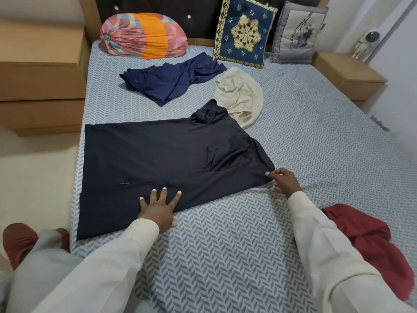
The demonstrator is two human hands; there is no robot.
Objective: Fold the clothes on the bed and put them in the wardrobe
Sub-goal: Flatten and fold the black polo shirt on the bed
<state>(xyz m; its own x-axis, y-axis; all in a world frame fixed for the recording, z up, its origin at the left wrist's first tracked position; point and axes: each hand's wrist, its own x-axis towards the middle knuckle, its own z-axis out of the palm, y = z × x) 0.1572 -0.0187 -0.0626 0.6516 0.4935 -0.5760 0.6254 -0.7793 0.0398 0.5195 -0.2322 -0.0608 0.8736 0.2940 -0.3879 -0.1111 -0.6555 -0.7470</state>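
A black T-shirt (158, 154) lies spread flat on the bed (225, 256), its hem along the left edge. The left hand (158, 211) presses on the shirt's near side with fingers straight and spread wide. The right hand (284, 181) pinches the shirt's near right corner. A crumpled navy garment (171, 80) and a cream garment (243, 96) lie toward the head end, and a red garment (372, 240) lies by the near right edge.

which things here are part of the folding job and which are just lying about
Job: black pocketed t-shirt spread flat, left hand pressing it, right hand pinching its edge; crumpled navy blue garment; crumpled cream garment; dark red garment.
Lying about: pink-and-orange bolster; blue gold-patterned cushion; grey floral cushion; white astronaut figurine.
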